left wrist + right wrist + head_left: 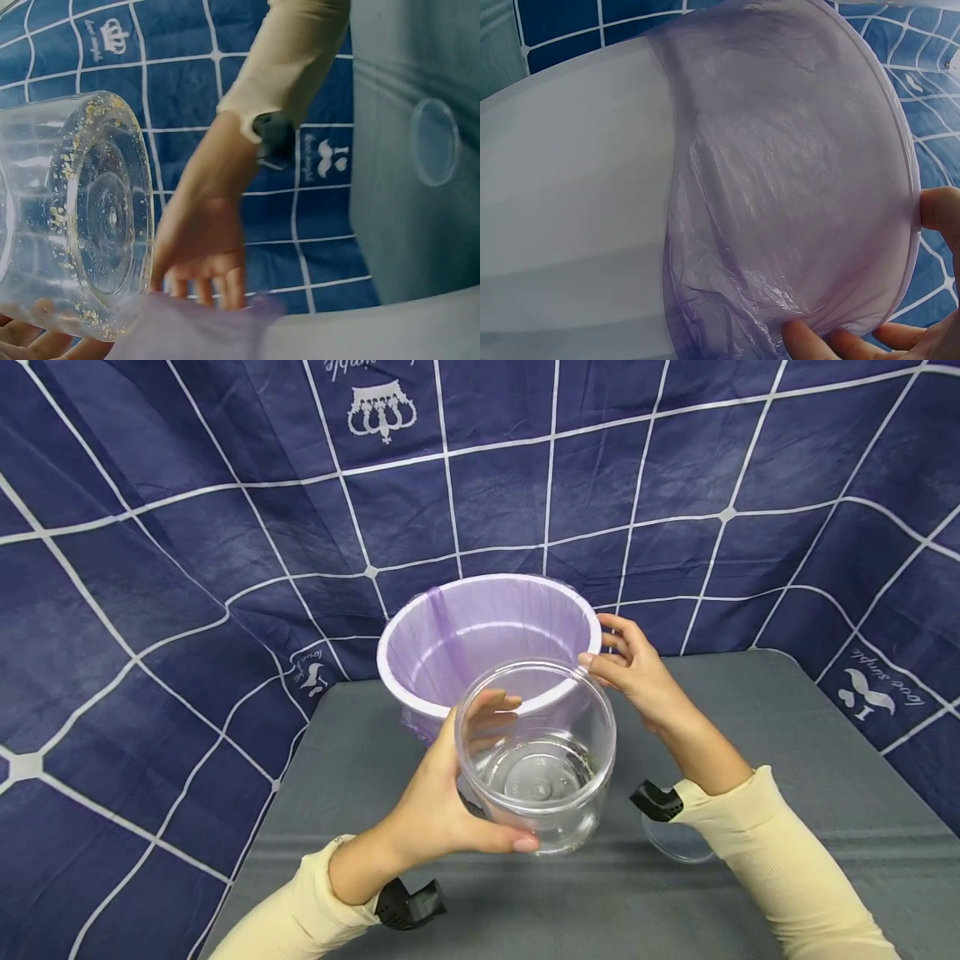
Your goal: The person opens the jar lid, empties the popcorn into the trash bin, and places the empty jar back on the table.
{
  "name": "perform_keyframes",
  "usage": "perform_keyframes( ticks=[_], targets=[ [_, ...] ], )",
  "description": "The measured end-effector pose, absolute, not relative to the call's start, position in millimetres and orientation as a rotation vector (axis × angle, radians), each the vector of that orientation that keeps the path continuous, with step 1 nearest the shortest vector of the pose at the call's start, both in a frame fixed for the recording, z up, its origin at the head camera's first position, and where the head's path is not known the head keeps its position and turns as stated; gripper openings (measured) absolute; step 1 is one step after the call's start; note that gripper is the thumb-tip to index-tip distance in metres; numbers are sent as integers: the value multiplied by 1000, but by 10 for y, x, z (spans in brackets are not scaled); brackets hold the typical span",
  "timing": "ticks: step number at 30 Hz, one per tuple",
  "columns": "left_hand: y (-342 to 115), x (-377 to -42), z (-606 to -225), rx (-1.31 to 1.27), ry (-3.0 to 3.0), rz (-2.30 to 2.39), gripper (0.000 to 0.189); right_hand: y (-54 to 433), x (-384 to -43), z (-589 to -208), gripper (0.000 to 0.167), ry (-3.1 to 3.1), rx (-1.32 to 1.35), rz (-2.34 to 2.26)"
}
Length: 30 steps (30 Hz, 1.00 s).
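My left hand [442, 802] grips a clear plastic jar [540, 827] by its side, the wide mouth tilted up toward the head camera. Yellowish crumbs dot the base of the jar [64, 217] in the left wrist view. Behind it stands a white trash bin [384, 664] lined with a thin purple plastic bag [795, 165]. At the bin's right rim, my right hand [637, 672] holds on, thumb over the edge and fingers along the outside, against the bag. In the head view the jar overlaps the bin's near rim.
A clear round lid [678, 843] lies on the grey tabletop [330, 827], partly hidden under the right forearm. Blue cloth with a white grid [495, 502] hangs behind the table and along both sides.
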<state>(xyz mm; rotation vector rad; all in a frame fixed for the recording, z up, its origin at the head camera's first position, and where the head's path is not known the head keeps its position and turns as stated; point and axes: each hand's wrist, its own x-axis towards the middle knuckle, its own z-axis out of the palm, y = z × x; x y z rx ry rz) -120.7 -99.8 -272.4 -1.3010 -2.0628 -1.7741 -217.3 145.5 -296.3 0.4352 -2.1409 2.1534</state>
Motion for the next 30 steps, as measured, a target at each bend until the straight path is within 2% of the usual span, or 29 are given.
perform_keyframes(
  ticks=[13, 21, 30],
  targets=[
    [-878, -1147, -3401, -1214, -2207, -1464, 119, 1458, -2183, -2968, 61, -2141, 439, 2154],
    [-786, -1076, -3652, -1156, -2250, -1403, 110, 1456, -2179, -2951, 63, -2135, 424, 2173],
    [-750, -1183, -4421, -989, -2345, -1560, 108, 1456, -2175, -2948, 63, -2145, 420, 2176]
  ],
)
